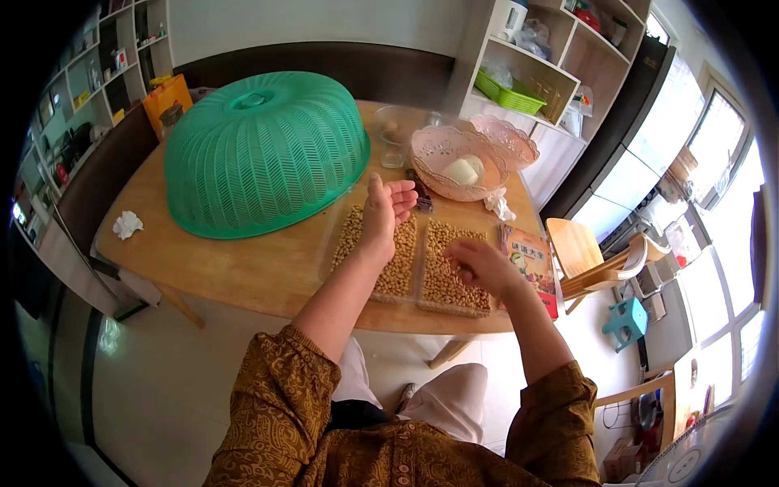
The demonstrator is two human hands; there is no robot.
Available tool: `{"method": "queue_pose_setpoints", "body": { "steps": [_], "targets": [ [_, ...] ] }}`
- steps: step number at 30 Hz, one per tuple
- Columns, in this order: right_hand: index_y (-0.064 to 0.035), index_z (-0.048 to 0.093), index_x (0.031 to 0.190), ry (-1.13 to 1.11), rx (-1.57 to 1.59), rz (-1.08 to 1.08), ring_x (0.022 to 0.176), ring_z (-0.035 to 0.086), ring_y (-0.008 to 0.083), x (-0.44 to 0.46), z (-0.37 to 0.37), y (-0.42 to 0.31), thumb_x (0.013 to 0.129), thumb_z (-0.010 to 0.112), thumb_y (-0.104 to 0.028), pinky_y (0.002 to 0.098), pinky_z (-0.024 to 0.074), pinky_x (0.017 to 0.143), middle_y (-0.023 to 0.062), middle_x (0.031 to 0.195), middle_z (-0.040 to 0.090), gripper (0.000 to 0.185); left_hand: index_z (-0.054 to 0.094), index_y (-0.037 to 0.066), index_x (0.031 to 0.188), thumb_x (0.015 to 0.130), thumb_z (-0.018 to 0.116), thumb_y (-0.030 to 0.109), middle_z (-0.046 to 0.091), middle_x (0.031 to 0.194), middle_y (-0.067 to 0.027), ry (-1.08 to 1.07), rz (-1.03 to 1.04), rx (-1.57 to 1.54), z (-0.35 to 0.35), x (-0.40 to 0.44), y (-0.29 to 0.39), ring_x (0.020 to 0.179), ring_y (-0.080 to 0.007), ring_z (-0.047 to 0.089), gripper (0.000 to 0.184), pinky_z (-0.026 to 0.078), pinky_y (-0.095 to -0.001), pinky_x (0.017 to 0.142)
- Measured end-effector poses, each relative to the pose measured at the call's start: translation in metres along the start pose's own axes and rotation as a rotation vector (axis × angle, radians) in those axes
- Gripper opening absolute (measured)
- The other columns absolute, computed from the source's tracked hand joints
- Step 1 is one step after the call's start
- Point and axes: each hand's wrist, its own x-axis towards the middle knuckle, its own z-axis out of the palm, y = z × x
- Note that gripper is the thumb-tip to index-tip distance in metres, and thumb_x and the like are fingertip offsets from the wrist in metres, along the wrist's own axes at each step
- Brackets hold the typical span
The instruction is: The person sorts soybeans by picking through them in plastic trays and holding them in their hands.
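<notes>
Two shallow clear trays of tan beans or nuts lie side by side near the table's front edge, the left tray (396,272) and the right tray (454,294). Above the left tray is my left hand (385,213), palm turned to the right, fingers apart and empty. Over the right tray, my right hand (479,266) has its fingers curled together; what they hold, if anything, is too small to see. Just right of that tray lies a red and yellow book (531,264). A dark object (420,195) sits behind the left tray.
A large green mesh cover (268,154) stands on the wooden table (268,272) at the left. Behind the trays are a pink basket (438,154) with a white item, a second pink basket (507,140), a clear glass (393,154) and crumpled tissue (500,204). Another tissue (127,225) lies far left.
</notes>
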Motion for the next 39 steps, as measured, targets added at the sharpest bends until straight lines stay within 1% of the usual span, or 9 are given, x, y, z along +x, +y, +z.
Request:
{"method": "queue_pose_setpoints", "body": {
  "steps": [2, 6, 8, 15, 20, 23, 26, 31, 39],
  "targets": [
    [-0.006, 0.054, 0.091, 0.005, 0.6, 0.004, 0.049, 0.037, 0.0064, 0.002, -0.011, 0.004, 0.093, 0.049, -0.02, 0.0186, 0.0241, 0.039, -0.0002, 0.07, 0.049, 0.015, 0.058, 0.004, 0.106, 0.093, 0.013, 0.059, 0.061, 0.098, -0.0064, -0.011, -0.089, -0.131, -0.002, 0.002, -0.001, 0.093, -0.0169, 0.056, 0.073, 0.043, -0.0341, 0.085],
    [-0.009, 0.05, 0.085, -0.054, 1.2, 0.045, 0.048, 0.035, 0.0059, 0.012, -0.028, 0.007, 0.094, 0.045, -0.02, 0.0186, 0.0242, 0.039, -0.0005, 0.07, 0.048, 0.016, 0.057, 0.002, 0.106, 0.095, 0.015, 0.056, 0.061, 0.097, -0.0084, -0.024, -0.202, -0.378, -0.007, 0.001, -0.001, 0.093, -0.0198, 0.057, 0.069, 0.045, -0.0375, 0.086],
    [-0.0088, 0.05, 0.085, -0.062, 1.218, 0.012, 0.048, 0.035, 0.0062, 0.023, -0.027, 0.004, 0.095, 0.044, -0.02, 0.0186, 0.0246, 0.039, -0.0002, 0.07, 0.048, 0.016, 0.056, 0.0, 0.105, 0.096, 0.017, 0.052, 0.06, 0.096, -0.0113, -0.105, -0.365, -0.694, -0.014, 0.007, -0.008, 0.093, -0.0238, 0.057, 0.066, 0.046, -0.0413, 0.087],
    [-0.0065, 0.05, 0.086, -0.121, 1.251, -0.073, 0.05, 0.039, 0.0097, 0.068, 0.032, -0.047, 0.095, 0.042, -0.02, 0.0209, 0.0288, 0.039, 0.0026, 0.071, 0.05, 0.018, 0.053, -0.002, 0.104, 0.097, 0.014, 0.045, 0.059, 0.093, -0.0146, -0.111, -0.407, -0.829, -0.017, 0.013, -0.016, 0.087, -0.0273, 0.058, 0.062, 0.049, -0.0432, 0.083],
    [-0.0046, 0.053, 0.091, 0.054, 0.992, -0.152, 0.058, 0.048, 0.0118, 0.09, 0.071, -0.056, 0.095, 0.043, -0.026, 0.0221, 0.0376, 0.045, 0.0052, 0.076, 0.055, 0.024, 0.053, 0.003, 0.095, 0.098, 0.014, 0.041, 0.054, 0.076, -0.0073, -0.164, -0.374, -1.039, -0.023, 0.023, -0.026, 0.066, -0.0191, 0.051, 0.055, 0.048, -0.033, 0.059],
    [-0.0045, 0.054, 0.092, 0.168, 0.763, -0.241, 0.062, 0.053, 0.0148, 0.091, 0.076, -0.053, 0.096, 0.042, -0.033, 0.0228, 0.0397, 0.047, 0.0092, 0.081, 0.058, 0.032, 0.055, 0.005, 0.1, 0.099, 0.012, 0.038, 0.054, 0.071, -0.0027, -0.391, -0.333, -1.028, -0.037, 0.035, -0.046, 0.062, -0.0153, 0.049, 0.054, 0.044, -0.028, 0.057],
    [-0.0036, 0.055, 0.091, 0.217, 0.607, -0.273, 0.061, 0.052, 0.0136, 0.089, 0.077, -0.049, 0.096, 0.041, -0.036, 0.0224, 0.04, 0.048, 0.009, 0.08, 0.059, 0.036, 0.055, 0.007, 0.092, 0.098, 0.021, 0.029, 0.05, 0.065, -0.0004, -0.158, -0.365, -0.812, -0.022, 0.026, -0.033, 0.058, -0.0134, 0.047, 0.041, 0.041, -0.025, 0.053],
    [-0.0028, 0.056, 0.091, 0.305, 0.361, -0.404, 0.061, 0.053, 0.0127, 0.085, 0.081, -0.051, 0.097, 0.037, -0.041, 0.0212, 0.0408, 0.052, 0.0085, 0.077, 0.061, 0.043, 0.053, 0.01, 0.086, 0.095, 0.027, 0.02, 0.051, 0.066, -0.0003, -0.217, -0.363, -0.776, -0.017, 0.019, -0.021, 0.056, -0.0126, 0.047, 0.029, 0.041, -0.0249, 0.053],
    [-0.0031, 0.055, 0.096, 0.145, 0.79, -0.225, 0.07, 0.054, 0.0142, 0.086, 0.068, -0.052, 0.095, 0.033, -0.049, 0.0234, 0.0422, 0.058, 0.0061, 0.081, 0.058, 0.051, 0.053, 0.008, 0.097, 0.097, 0.026, 0.025, 0.055, 0.078, -0.0014, -0.497, -0.344, -1.005, -0.028, 0.026, -0.036, 0.066, -0.0132, 0.05, 0.031, 0.043, -0.0242, 0.056]
  ]
}}
